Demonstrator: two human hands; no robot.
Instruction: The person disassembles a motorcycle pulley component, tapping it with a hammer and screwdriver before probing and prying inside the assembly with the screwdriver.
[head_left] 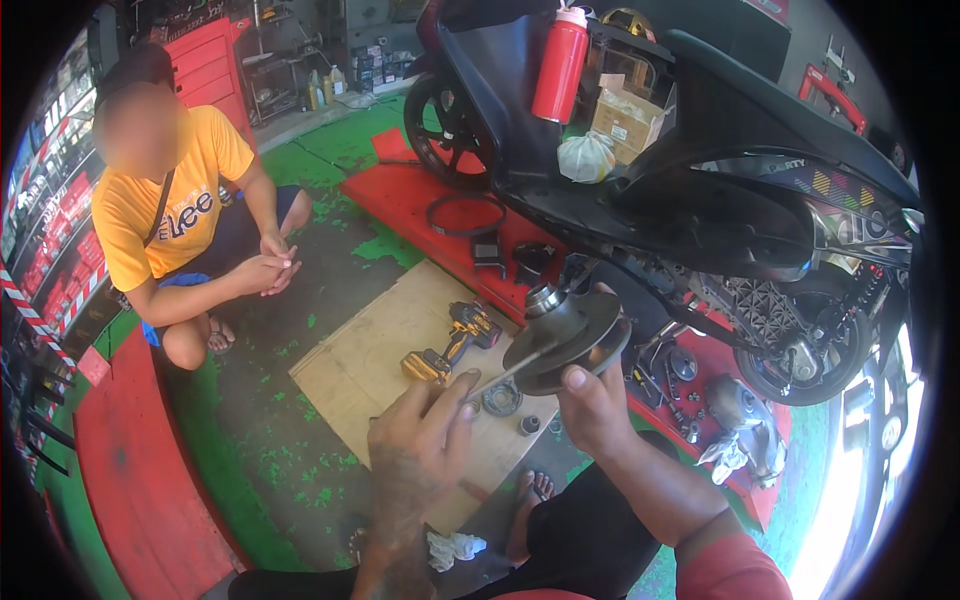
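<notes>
In front of me, my right hand (598,408) grips a scooter's driven pulley (562,345) by its lower right edge, thumb on the near side. The pulley has two steel discs, a gap between them and a hub pointing up. My left hand (422,440) is closed on a thin metal rod (500,382), whose far end reaches the pulley's disc; whether it touches is unclear. Below lies a cardboard sheet (345,365) with a yellow-and-black cordless impact wrench (455,340), a round metal part (502,398) and a small dark socket-like cylinder (529,425).
A black scooter (690,210) stands on a red platform (390,195), with a drive belt (466,215), tools and a metal cover (745,430) around it. At left, a person in a yellow shirt (190,205) squats near a red ramp (140,460). A crumpled rag (455,549) lies near my foot.
</notes>
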